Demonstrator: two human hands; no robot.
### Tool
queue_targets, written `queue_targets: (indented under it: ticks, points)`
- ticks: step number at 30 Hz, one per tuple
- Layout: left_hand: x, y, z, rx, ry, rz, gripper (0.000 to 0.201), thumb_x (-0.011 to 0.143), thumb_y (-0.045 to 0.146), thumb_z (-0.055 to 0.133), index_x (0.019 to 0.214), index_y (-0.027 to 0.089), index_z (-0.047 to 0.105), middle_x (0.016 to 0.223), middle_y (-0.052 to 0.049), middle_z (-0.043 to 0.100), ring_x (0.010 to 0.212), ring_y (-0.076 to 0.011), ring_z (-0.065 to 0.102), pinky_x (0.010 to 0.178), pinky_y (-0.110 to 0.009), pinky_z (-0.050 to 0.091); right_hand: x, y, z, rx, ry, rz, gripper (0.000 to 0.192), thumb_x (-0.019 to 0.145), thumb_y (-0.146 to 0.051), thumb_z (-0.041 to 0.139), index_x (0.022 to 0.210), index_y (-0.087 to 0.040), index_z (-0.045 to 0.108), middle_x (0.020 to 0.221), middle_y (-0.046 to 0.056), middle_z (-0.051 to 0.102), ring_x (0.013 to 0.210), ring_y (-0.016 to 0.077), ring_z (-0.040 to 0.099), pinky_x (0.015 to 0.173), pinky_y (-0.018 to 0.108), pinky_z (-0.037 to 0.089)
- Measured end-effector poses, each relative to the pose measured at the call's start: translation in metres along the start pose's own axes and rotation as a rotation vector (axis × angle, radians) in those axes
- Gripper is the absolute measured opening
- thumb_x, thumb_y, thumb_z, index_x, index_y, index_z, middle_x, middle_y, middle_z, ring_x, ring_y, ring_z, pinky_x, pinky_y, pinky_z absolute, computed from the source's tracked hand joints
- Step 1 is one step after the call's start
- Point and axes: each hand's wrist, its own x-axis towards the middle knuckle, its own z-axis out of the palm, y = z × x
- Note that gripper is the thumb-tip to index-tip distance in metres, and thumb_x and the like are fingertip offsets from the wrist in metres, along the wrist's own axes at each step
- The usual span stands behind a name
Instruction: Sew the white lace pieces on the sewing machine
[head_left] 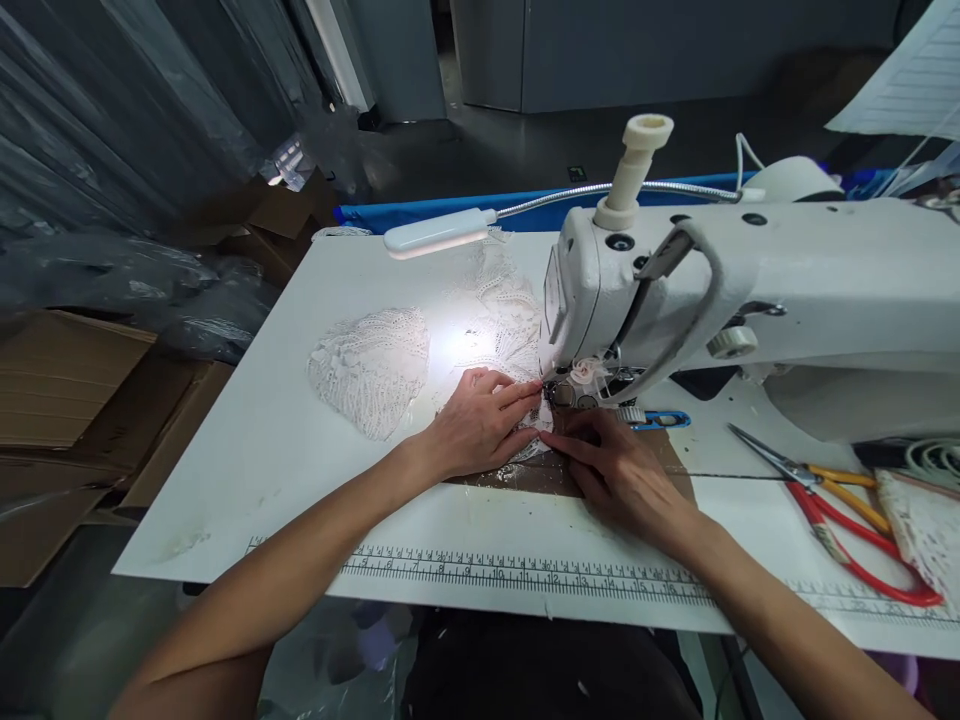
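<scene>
White lace fabric (504, 300) lies bunched on the table and runs under the head of the white sewing machine (592, 280). My left hand (484, 425) rests flat on the lace just left of the needle area, fingers stretched toward the presser foot. On the near side of the foot, my right hand (619, 470) is closed, its fingertips pinching the lace's edge; some fingers are curled out of sight. A second lace piece (371, 370) lies apart to the left. The needle itself is hard to make out.
A lamp (439, 233) lights the lace. Right of my hands lie a blue tool (664, 420), red-handled scissors (855, 540) and a yellow-handled tool (851, 490). A printed ruler (487, 575) follows the table's front edge. Cardboard boxes (75, 380) stand at left.
</scene>
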Motion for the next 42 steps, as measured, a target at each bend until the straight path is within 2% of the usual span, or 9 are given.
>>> queue_targets:
  ticks: [9,14,18,23,25,28,31,36,42]
  points:
    - [-0.0009,-0.0019,-0.0017,-0.021,-0.009,-0.005,0.04,0.098,0.041,0.041,0.128,0.017,0.055,0.136,-0.009,0.055,0.112,-0.0283,0.051,0.097,-0.05,0.037,0.0002,-0.0023,-0.0006,0.022,-0.034,0.051,0.04,0.086,-0.01,0.048,0.119,-0.021,0.067,0.106,0.013,0.054,0.097,0.0261,0.053,0.083,0.047,0.052]
    - [-0.0007,-0.0003,-0.0021,0.016,-0.02,-0.006,0.04,0.098,0.04,0.042,0.128,0.017,0.056,0.136,-0.009,0.054,0.112,-0.028,0.051,0.099,-0.051,0.036,0.001,-0.003,0.0002,0.034,-0.006,0.061,0.04,0.086,-0.01,0.047,0.119,-0.023,0.067,0.105,0.012,0.055,0.096,0.0248,0.053,0.084,0.045,0.052]
    - [-0.0008,0.0012,-0.0007,0.073,0.003,0.012,0.038,0.097,0.039,0.043,0.125,0.016,0.057,0.134,-0.011,0.055,0.11,-0.0279,0.052,0.1,-0.055,0.034,0.0004,-0.0022,0.0013,0.046,0.01,0.053,0.044,0.085,-0.008,0.049,0.122,-0.026,0.065,0.105,0.011,0.055,0.097,0.0243,0.054,0.085,0.045,0.052]
    - [-0.0006,0.0025,0.0017,0.121,0.054,0.038,0.036,0.096,0.037,0.046,0.123,0.015,0.056,0.133,-0.012,0.054,0.11,-0.0274,0.053,0.1,-0.055,0.036,-0.0014,0.0011,0.0014,0.044,0.003,0.035,0.049,0.086,-0.01,0.049,0.129,-0.029,0.059,0.106,0.01,0.055,0.098,0.0239,0.055,0.086,0.045,0.052]
    - [-0.0001,0.0033,0.0034,0.146,0.099,0.057,0.033,0.095,0.034,0.048,0.12,0.014,0.057,0.129,-0.012,0.057,0.107,-0.026,0.055,0.1,-0.053,0.037,-0.0021,0.0025,0.0015,0.038,0.001,0.023,0.048,0.086,-0.011,0.05,0.13,-0.03,0.059,0.106,0.01,0.056,0.099,0.0238,0.055,0.086,0.044,0.052]
    - [0.0007,0.0048,0.0059,0.167,0.16,0.123,0.023,0.096,0.025,0.047,0.11,0.016,0.062,0.115,-0.007,0.065,0.094,-0.0201,0.059,0.098,-0.049,0.038,-0.0029,0.0035,0.0019,0.031,0.01,0.018,0.045,0.087,-0.012,0.049,0.128,-0.028,0.061,0.107,0.01,0.055,0.099,0.0236,0.056,0.086,0.043,0.052]
    - [0.0009,0.006,0.0069,0.158,0.177,0.157,0.02,0.096,0.02,0.046,0.105,0.017,0.064,0.109,-0.004,0.068,0.085,-0.0161,0.059,0.097,-0.046,0.039,-0.0034,0.0034,0.0022,0.03,0.0,0.025,0.041,0.088,-0.013,0.048,0.125,-0.025,0.062,0.109,0.011,0.055,0.1,0.0239,0.055,0.087,0.044,0.052]
    - [0.0003,0.0062,0.0058,0.116,0.151,0.108,0.021,0.096,0.023,0.048,0.108,0.018,0.064,0.112,-0.004,0.067,0.086,-0.0162,0.059,0.099,-0.047,0.039,-0.0031,0.002,0.0018,0.011,-0.016,0.034,0.039,0.088,-0.013,0.048,0.122,-0.022,0.064,0.109,0.012,0.055,0.1,0.0244,0.054,0.088,0.045,0.051]
    - [0.0034,0.0036,0.0051,0.081,0.112,0.045,0.023,0.097,0.025,0.046,0.112,0.02,0.063,0.119,-0.004,0.065,0.095,-0.0182,0.059,0.104,-0.05,0.034,0.0034,-0.0007,0.0001,-0.094,-0.012,0.036,0.042,0.089,-0.015,0.046,0.128,-0.022,0.059,0.107,0.014,0.057,0.098,0.0273,0.055,0.082,0.047,0.053]
